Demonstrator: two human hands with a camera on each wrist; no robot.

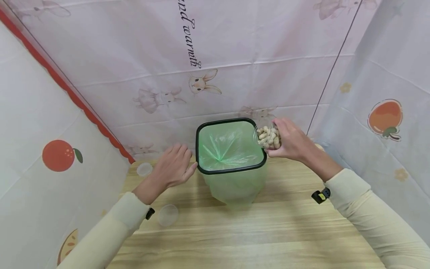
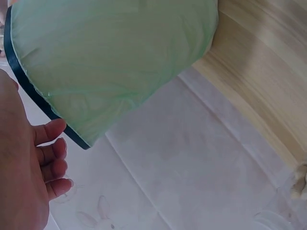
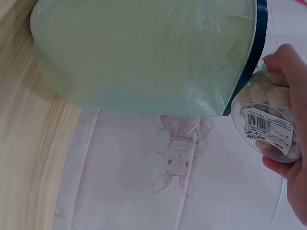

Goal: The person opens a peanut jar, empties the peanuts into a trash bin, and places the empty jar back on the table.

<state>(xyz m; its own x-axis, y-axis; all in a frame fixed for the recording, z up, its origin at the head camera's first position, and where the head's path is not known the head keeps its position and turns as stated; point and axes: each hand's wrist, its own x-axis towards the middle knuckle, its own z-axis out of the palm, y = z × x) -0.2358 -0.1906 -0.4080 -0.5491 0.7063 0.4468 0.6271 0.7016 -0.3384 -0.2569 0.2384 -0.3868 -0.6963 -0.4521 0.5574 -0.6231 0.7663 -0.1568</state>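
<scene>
A bin (image 1: 235, 186) with a black rim, lined with a pale green plastic bag (image 1: 228, 145), stands on the wooden table. My right hand (image 1: 292, 140) grips a clear plastic tub (image 3: 268, 120) of unshelled peanuts (image 1: 268, 137), thumb and fingers around its sides. Tilted toward the bin's mouth, the tub is right at the rim's right side; a barcode label (image 3: 268, 127) shows on its base. At the left side of the bin is my left hand (image 1: 173, 166), its thumb tip at the rim's corner and its other fingers loosely bent. It holds nothing.
Two clear round lids lie on the table (image 1: 208, 239) at the left: a far lid (image 1: 144, 169) and a nearer lid (image 1: 168, 215). Printed cloth (image 1: 228, 89) hangs behind the bin and on both sides. A partly hidden pale object (image 1: 320, 147) lies behind my right wrist.
</scene>
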